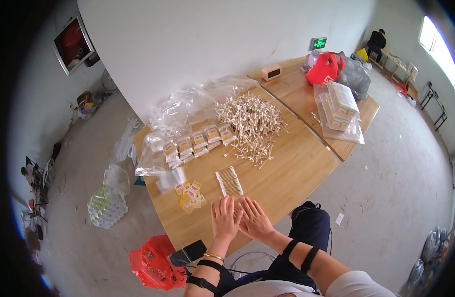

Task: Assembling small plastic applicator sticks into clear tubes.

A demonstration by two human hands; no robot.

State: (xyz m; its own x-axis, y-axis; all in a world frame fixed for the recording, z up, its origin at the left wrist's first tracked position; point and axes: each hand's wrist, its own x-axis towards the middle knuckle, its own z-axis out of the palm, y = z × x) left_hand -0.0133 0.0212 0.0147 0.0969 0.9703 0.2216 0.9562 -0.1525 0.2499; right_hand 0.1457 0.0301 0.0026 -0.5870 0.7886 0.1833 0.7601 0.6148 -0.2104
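Observation:
My left hand point(225, 218) lies flat with its fingers stretched out, close to the table's near edge. Beside it, my right hand point(256, 219) is also flat, its fingertips slanting toward the left hand. A few sticks show in the gap between the hands; what lies under the palms is hidden. Just beyond the fingertips is a neat row of cotton swabs point(229, 181) laid side by side. Small yellow-and-white printed cards point(190, 196) are scattered left of the row. A large loose heap of cotton swabs point(251, 119) covers the far middle of the table.
Filled swab packets point(185, 145) stand in rows on the wooden table point(296, 163), before crumpled clear plastic point(178, 111). A pink clock point(271, 73), red bag point(325, 69) and wrapped white packs point(342, 105) sit farther right. A red plastic bag point(158, 262) and dark phone-like device point(188, 253) are near left.

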